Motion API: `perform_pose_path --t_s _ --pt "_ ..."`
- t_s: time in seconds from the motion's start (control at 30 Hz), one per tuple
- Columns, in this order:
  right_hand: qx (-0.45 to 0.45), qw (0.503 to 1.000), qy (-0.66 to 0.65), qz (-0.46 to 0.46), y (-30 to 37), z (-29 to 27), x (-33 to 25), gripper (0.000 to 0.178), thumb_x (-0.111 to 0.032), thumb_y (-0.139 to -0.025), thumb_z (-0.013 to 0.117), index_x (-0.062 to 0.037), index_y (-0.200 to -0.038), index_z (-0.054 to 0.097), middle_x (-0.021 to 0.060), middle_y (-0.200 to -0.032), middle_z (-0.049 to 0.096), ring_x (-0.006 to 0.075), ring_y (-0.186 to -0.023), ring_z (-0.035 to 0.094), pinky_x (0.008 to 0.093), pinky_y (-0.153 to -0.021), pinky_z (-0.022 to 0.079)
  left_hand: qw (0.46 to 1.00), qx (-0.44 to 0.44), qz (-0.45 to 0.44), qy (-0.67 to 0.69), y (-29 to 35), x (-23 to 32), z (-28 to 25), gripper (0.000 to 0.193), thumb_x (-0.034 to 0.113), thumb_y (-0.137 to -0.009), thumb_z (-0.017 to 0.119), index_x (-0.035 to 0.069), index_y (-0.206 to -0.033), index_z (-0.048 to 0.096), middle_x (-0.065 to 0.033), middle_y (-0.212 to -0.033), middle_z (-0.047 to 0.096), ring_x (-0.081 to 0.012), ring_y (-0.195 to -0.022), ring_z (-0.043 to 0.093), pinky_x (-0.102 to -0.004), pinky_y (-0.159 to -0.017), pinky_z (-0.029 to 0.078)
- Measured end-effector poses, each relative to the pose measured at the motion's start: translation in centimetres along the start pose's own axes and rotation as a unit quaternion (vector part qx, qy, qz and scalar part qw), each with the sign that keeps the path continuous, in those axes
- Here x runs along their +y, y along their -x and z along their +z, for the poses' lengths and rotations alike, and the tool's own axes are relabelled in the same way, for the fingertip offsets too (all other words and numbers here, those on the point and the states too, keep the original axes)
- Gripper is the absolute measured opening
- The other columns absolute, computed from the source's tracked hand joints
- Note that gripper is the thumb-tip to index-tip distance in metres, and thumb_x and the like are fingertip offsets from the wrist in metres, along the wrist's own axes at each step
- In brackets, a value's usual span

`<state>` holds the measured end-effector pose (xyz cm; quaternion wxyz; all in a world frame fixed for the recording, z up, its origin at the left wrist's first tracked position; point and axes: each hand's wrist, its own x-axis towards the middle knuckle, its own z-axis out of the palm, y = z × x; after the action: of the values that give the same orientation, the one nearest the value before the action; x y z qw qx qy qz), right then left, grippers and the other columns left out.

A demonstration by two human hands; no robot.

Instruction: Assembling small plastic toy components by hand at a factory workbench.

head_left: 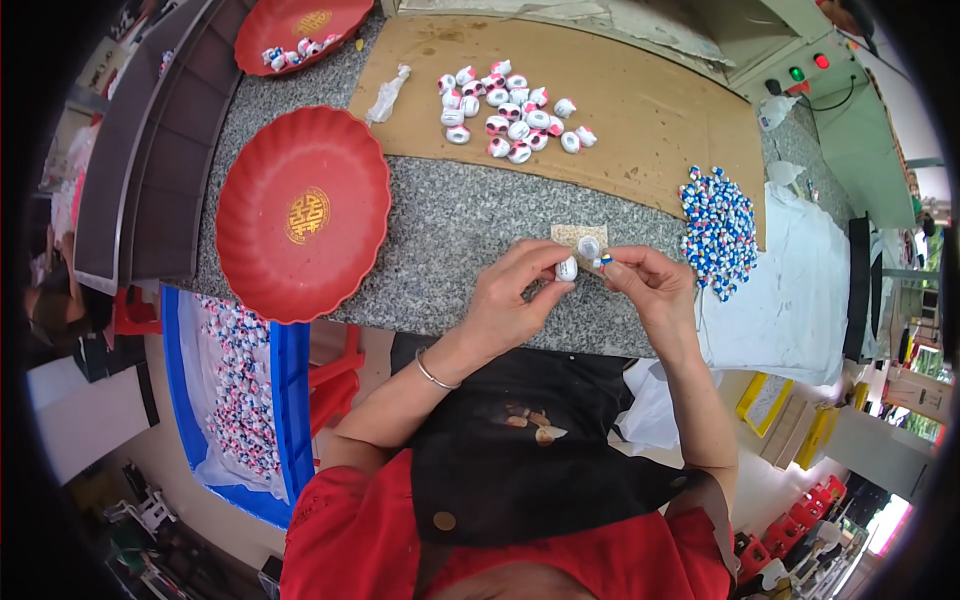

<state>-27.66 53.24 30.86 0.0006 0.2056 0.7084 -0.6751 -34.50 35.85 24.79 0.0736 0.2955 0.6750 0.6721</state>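
Note:
Between the thumb and fingers of my left hand point(515, 300) is a small white rounded figure part point(567, 269) with dark marks on it. My right hand point(655, 290) pinches a tiny blue, white and yellow piece point(605, 261) close beside it, the two apart by a narrow gap. Just beyond my fingertips, a small round clear cup point(589, 246) rests on a beige square pad point(566, 234) on the counter. A pile of similar tiny blue pieces point(718, 232) lies to the right of my right hand. Several white and pink figure parts point(515, 112) are spread out farther away.
Brown cardboard point(630, 150) covers the back of the speckled grey counter point(440, 220). An empty red scalloped tray point(340, 220) stands at left, another red tray point(345, 20) behind it. A blue crate point(292, 400) of small figures sits below left. White sheeting point(780, 300) covers the right side.

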Motion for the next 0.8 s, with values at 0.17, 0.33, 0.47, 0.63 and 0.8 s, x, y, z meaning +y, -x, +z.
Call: perform_pose_path --t_s 0.17,0.33,0.47,0.63,0.8 --pt "-0.018 0.999 -0.016 0.026 1.0 0.1 0.3 0.013 -0.005 -0.087 0.065 0.0002 -0.099 0.067 0.0034 -0.087 0.067 0.0075 -0.075 0.061 0.022 -0.07 0.049 0.998 -0.054 0.025 0.028 0.1 0.1 0.3 0.035 -0.007 -0.078 0.069 -0.001 -0.112 0.063 -0.0127 -0.106 0.062 -0.0179 -0.09 0.065 -0.0263 -0.075 0.057" --pt "-0.061 0.959 0.204 -0.186 1.2 -0.5 -0.6 0.013 -0.003 -0.082 0.069 0.0 -0.095 0.069 0.0072 -0.083 0.067 0.0129 -0.072 0.062 0.025 -0.066 0.049 0.953 -0.187 -0.136 0.197 -0.6 0.5 -1.0 0.029 0.001 -0.089 0.06 -0.002 -0.118 0.061 -0.0105 -0.099 0.062 -0.0148 -0.083 0.064 -0.0247 -0.071 0.054" --pt "-0.082 0.948 0.212 -0.224 1.6 -0.2 -0.6 0.013 -0.001 -0.079 0.071 -0.0005 -0.091 0.07 0.0093 -0.079 0.066 0.0159 -0.07 0.063 0.0268 -0.064 0.048 0.919 -0.238 -0.196 0.247 -0.8 1.0 -1.2 0.027 0.01 -0.096 0.051 -0.002 -0.118 0.061 -0.0072 -0.083 0.064 -0.0119 -0.072 0.063 -0.0243 -0.066 0.052" --pt "-0.057 0.957 0.21 -0.19 2.2 0.1 0.7 0.012 -0.001 -0.08 0.07 -0.0009 -0.092 0.07 0.0086 -0.078 0.066 0.0148 -0.071 0.062 0.0266 -0.064 0.048 0.92 -0.231 -0.216 0.232 0.0 0.4 -0.6 0.028 0.011 -0.096 0.05 -0.002 -0.118 0.062 -0.0068 -0.079 0.065 -0.0118 -0.07 0.063 -0.0242 -0.066 0.052" --pt "-0.056 0.972 0.169 -0.151 1.9 -0.6 1.4 0.018 -0.002 -0.082 0.068 -0.0013 -0.1 0.068 0.0104 -0.089 0.066 0.016 -0.079 0.063 0.0271 -0.07 0.049 0.886 -0.197 -0.273 0.32 0.2 -0.8 -0.7 0.033 0.011 -0.095 0.054 -0.001 -0.126 0.056 -0.01 -0.096 0.066 -0.0134 -0.079 0.065 -0.027 -0.071 0.054"
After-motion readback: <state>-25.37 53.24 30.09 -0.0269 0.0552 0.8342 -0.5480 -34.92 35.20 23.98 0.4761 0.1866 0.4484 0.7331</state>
